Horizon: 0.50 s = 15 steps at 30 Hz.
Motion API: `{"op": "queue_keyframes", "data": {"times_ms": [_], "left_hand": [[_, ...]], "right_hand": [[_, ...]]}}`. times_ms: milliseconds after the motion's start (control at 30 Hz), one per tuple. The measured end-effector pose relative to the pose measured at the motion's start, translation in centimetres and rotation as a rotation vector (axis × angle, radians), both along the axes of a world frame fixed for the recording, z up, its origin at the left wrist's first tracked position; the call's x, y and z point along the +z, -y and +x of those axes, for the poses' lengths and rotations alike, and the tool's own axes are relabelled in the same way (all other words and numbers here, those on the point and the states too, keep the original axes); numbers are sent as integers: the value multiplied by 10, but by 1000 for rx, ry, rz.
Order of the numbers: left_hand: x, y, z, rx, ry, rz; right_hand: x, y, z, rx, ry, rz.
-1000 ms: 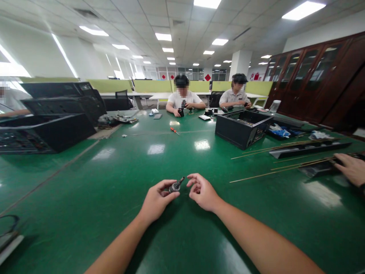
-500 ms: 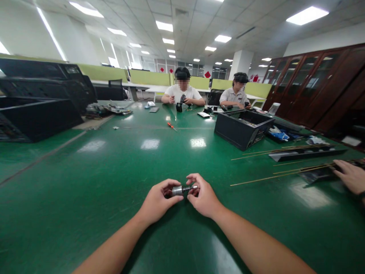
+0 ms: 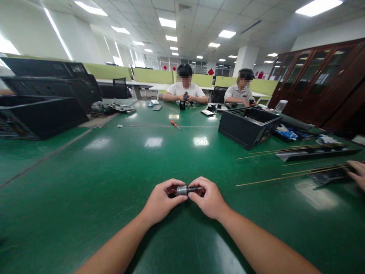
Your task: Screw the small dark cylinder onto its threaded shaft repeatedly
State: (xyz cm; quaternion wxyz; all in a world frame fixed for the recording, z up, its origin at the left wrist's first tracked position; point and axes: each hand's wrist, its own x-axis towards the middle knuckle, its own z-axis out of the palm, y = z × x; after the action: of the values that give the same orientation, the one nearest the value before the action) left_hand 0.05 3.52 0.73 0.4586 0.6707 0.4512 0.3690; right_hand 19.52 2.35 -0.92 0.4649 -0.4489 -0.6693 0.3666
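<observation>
A small metal cylinder with a threaded shaft point(image 3: 181, 190) lies level between my two hands, just above the green table point(image 3: 119, 163). My left hand point(image 3: 162, 199) grips the wide cylinder end between thumb and fingers. On the other side, my right hand point(image 3: 209, 198) closes its thumb and fingers around the thin shaft, whose tip points right. The fingertips of both hands nearly meet where the shaft enters the cylinder.
An orange screwdriver point(image 3: 175, 124) lies ahead. Thin brass rods point(image 3: 265, 181) and a black open case point(image 3: 246, 129) are at the right, near another person's hand point(image 3: 357, 173). Black cases point(image 3: 42, 118) stand left. Two people point(image 3: 185, 91) sit across the table.
My right hand's fingers have closed in around the shaft, nearer my left hand. The view has shifted slightly left, and the other person's hand at the right shows less.
</observation>
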Motion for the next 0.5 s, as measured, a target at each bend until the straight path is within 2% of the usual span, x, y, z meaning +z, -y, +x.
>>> {"op": "queue_keyframes", "data": {"times_ms": [500], "left_hand": [[1,0,0,-8,-11,15]], "right_hand": [[0,0,1,18,-28,-30]]}}
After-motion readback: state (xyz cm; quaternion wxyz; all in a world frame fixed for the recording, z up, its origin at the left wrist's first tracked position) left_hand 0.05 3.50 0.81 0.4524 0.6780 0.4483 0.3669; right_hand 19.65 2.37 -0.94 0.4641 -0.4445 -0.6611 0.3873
